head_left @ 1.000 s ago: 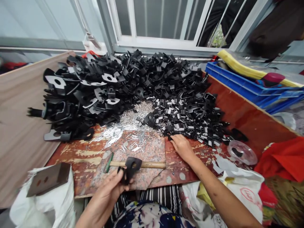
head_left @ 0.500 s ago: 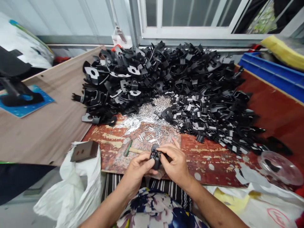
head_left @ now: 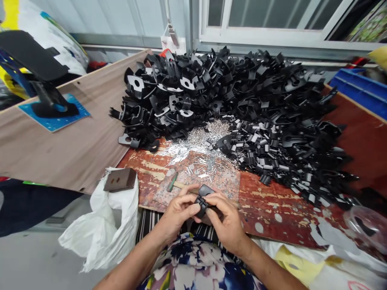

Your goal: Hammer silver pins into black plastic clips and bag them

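Note:
Between my two hands is a small black plastic clip part (head_left: 202, 204), held just over the near edge of the table. My left hand (head_left: 183, 207) pinches it from the left with thumb and fingers. From the right, my right hand (head_left: 225, 213) grips the same part, its thumb and forefinger close to the hinge-like middle. A rounded black end of the part shows above the fingers. Beyond my left fingers lies a hammer (head_left: 173, 182) with a green-edged head, its wooden handle running toward my hands. Thin metal pins (head_left: 205, 169) are scattered on the speckled slab (head_left: 232, 181).
A large heap of black plastic parts (head_left: 229, 84) covers the back, with smaller black pieces (head_left: 263, 149) at right. A blue crate (head_left: 359, 90), a clear plastic bowl (head_left: 367, 225), a brown block (head_left: 120, 179) on a white sack (head_left: 93, 233) and a black stand (head_left: 51, 100) surround the workspace.
The view has shifted, so the table's things sit further right and the left side shows more. The black part has turned in my fingers, its rounded end now showing above them. Both hands keep hold.

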Available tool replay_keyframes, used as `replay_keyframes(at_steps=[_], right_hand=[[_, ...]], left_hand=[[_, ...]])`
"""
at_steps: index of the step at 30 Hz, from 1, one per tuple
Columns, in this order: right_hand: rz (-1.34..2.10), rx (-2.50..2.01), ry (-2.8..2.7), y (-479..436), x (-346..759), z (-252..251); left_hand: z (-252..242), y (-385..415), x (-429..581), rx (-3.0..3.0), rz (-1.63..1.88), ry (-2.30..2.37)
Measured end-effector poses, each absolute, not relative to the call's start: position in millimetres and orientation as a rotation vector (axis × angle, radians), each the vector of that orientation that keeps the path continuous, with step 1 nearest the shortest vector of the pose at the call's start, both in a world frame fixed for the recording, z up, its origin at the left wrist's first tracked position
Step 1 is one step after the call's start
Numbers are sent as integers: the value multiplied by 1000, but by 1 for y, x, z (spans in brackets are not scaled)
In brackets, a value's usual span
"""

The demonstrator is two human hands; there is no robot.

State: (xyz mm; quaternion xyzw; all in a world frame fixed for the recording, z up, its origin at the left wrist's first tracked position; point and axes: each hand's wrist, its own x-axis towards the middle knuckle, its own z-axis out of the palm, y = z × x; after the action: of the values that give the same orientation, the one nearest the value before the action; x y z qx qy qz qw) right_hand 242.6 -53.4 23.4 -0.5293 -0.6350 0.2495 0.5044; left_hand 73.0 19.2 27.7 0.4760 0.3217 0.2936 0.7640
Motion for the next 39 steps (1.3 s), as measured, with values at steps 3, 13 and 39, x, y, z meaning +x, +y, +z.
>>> replay_keyframes(at_steps=[3, 13, 39], right_hand=[[722, -1253, -1744, -45, 263, 26], [4, -1718, -2105, 29, 339, 14], [-44, -1661, -2472, 25, 326, 21]], left_hand=[[24, 21, 68, 1090, 628, 741], [20, 24, 61, 1039, 629, 874], [36, 28, 55, 1818, 696, 978]])
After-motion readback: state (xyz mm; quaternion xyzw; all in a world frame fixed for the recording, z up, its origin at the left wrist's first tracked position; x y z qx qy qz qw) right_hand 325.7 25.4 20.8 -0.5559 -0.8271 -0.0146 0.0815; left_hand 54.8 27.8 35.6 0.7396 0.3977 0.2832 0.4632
